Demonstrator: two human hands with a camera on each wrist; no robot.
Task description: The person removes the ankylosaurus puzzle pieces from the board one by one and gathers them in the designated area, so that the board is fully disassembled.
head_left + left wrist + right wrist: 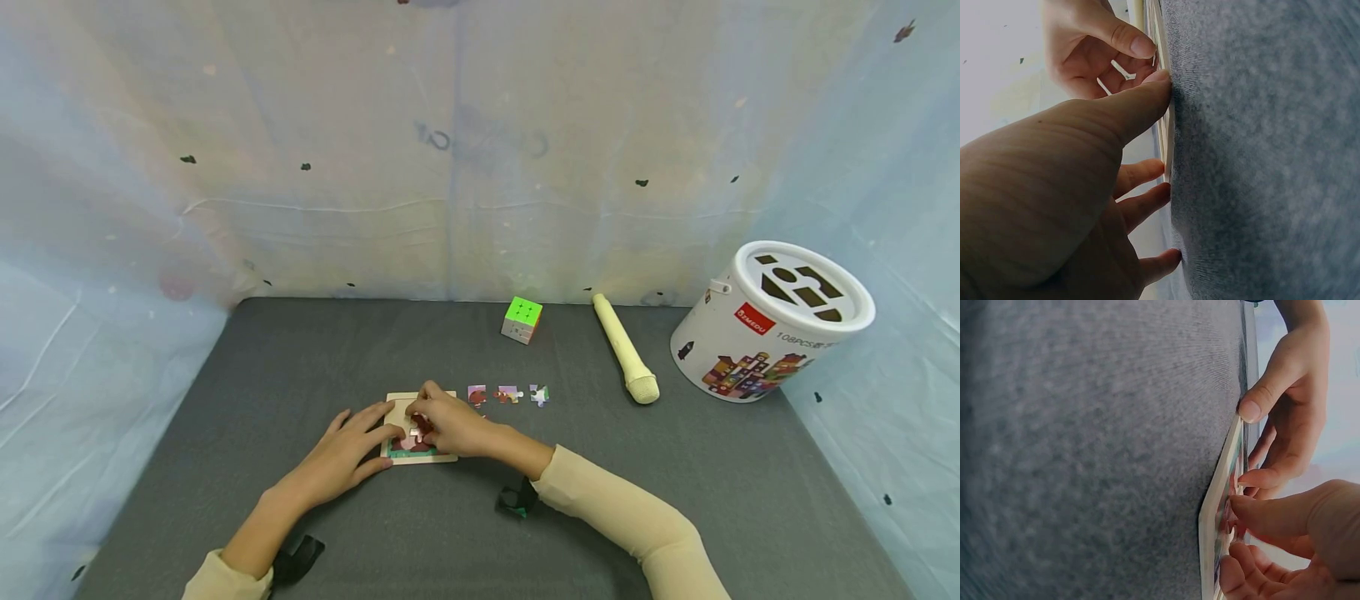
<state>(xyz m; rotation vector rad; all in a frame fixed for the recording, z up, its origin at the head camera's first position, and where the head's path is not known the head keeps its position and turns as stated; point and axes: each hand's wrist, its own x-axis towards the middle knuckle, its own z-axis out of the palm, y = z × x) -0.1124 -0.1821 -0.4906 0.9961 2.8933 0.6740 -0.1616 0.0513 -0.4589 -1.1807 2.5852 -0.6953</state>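
A wooden jigsaw board (400, 403) with a pale frame lies on the grey table, its lower part showing a reddish-brown and green picture. My left hand (347, 454) is spread along the board's left side, thumb at the near corner and a fingertip over the picture. From the right, my right hand (457, 425) reaches over the board and pinches a dark red puzzle piece (422, 423) between thumb and fingers, low over the tray. In the right wrist view, the thumb and fingertips of the right hand (1291, 531) come down at the board's surface (1208, 540).
Loose puzzle pieces lie right of the board: a red one (477, 395), an orange-and-purple one (508, 394) and a white-green one (539, 395). Behind stand a Rubik's cube (521, 320), a yellow toy microphone (625, 350) and a white block bucket (765, 325) at the right.
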